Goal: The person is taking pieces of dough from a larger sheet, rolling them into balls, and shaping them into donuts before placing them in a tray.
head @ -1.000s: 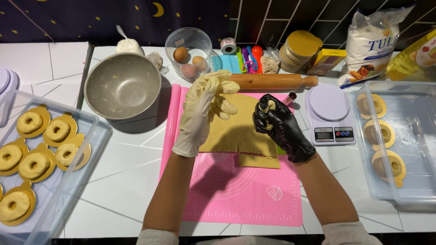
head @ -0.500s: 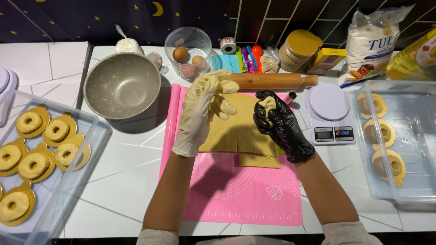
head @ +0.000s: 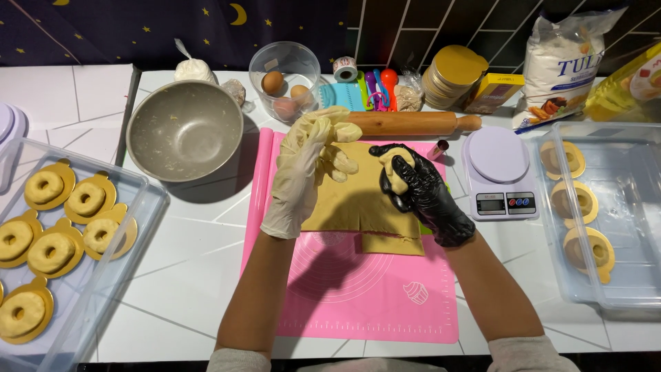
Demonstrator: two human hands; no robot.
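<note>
A flat sheet of tan dough [head: 358,200] lies on the pink silicone mat [head: 358,296], with a small cut strip at its near edge. My right hand [head: 423,196], in a black glove, hovers over the sheet's right side. It is closed around a small lump of dough [head: 396,169]. Over the sheet's left side is my left hand [head: 306,169], in a cream glove, fingers bent and apart, holding nothing that I can see. A wooden rolling pin [head: 413,123] rests at the mat's far edge.
A metal bowl [head: 184,131] stands left of the mat and a digital scale [head: 497,172] right of it. Clear bins at left [head: 103,275] and right [head: 620,296] hold dough rings on gold cards. Eggs in a glass bowl [head: 284,83], a flour bag [head: 561,62] and tools line the back.
My right hand has shifted slightly left with the dough lump and turned it a little. My left hand and everything else stay as they were.
</note>
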